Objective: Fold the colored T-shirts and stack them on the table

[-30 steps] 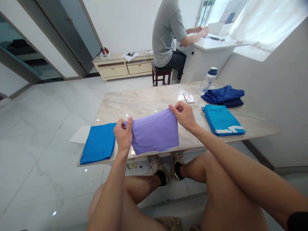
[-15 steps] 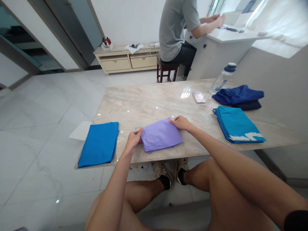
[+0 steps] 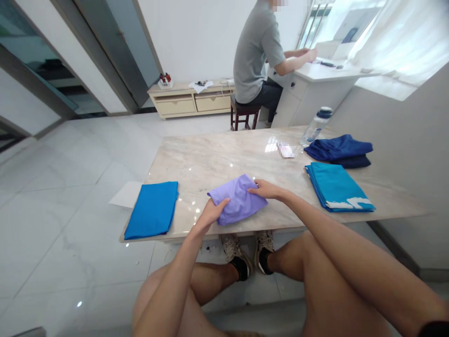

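A folded purple cloth (image 3: 238, 199) is between my two hands, over the near middle of the marble-patterned table (image 3: 196, 159). My left hand (image 3: 213, 211) grips its left side, thumb on top and the other fingers hidden underneath. At the cloth's right edge my right hand (image 3: 264, 189) pinches the fabric between thumb and fingers. The cloth's upper face is wrinkled. To the left lies a flat folded blue cloth (image 3: 152, 210). On the right is a folded teal cloth (image 3: 338, 185) with a white print along its near edge.
Behind the teal cloth sit a crumpled navy garment (image 3: 340, 149) and a clear water bottle (image 3: 315, 126) with a blue lid. A white sheet (image 3: 125, 194) juts past the table's left edge. Beyond the table a person in a grey shirt (image 3: 254, 51) sits on a stool (image 3: 243, 112).
My left hand has slid inward and under the purple cloth's left side. My right hand has a deeper hold on the right edge. The cloth has gone from smooth to wrinkled.
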